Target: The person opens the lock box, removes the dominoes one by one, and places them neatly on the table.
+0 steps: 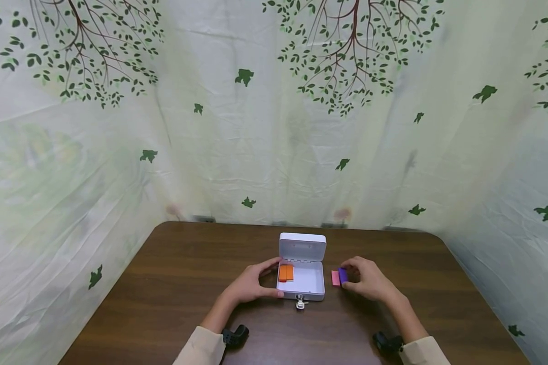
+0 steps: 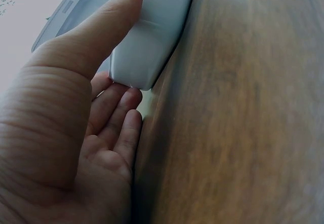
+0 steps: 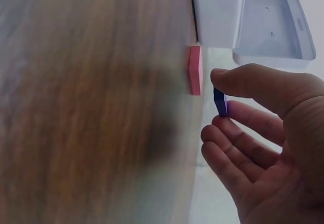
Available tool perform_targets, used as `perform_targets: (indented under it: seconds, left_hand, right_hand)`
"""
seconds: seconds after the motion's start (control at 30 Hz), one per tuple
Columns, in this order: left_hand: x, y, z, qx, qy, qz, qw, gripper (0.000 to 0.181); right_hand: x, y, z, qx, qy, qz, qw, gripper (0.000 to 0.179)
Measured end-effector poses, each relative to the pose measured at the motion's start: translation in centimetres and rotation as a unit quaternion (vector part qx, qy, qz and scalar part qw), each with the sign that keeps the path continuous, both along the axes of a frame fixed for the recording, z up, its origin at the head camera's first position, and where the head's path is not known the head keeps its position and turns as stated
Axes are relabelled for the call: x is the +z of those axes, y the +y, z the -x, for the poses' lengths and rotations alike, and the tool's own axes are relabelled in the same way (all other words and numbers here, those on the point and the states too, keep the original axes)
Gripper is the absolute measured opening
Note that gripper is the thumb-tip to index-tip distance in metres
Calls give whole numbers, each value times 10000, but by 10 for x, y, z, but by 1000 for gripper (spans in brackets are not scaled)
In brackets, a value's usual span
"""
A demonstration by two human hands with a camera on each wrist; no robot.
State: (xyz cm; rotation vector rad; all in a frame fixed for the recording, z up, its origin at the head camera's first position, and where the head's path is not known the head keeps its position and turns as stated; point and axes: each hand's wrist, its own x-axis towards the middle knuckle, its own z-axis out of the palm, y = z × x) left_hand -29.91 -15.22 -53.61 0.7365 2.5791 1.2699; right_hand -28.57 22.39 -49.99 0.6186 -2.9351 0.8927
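Note:
A small white hinged box stands on the table with its lid raised at the back. Orange blocks lie at the left inside it. My left hand grips the box's left side, thumb at the front corner and fingers towards the back one. To the right of the box, my right hand pinches a thin purple block between thumb and fingers. A flat pink block lies on the table between that hand and the box, overlapped by the purple one in the head view.
A silver latch with a key hangs from the box's front. The brown wooden table has rounded far corners, and a leaf-printed cloth hangs behind it and at both sides. Dark wrist cameras sit close above the tabletop.

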Motion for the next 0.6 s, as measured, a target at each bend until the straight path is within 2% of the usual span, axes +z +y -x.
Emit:
perform_targets:
  seconds: [0.6]
  left_hand:
    - [-1, 0, 0, 7, 42, 19, 10000, 95]
  right_hand:
    - [-6, 5, 2, -85, -77, -115, 9999, 39]
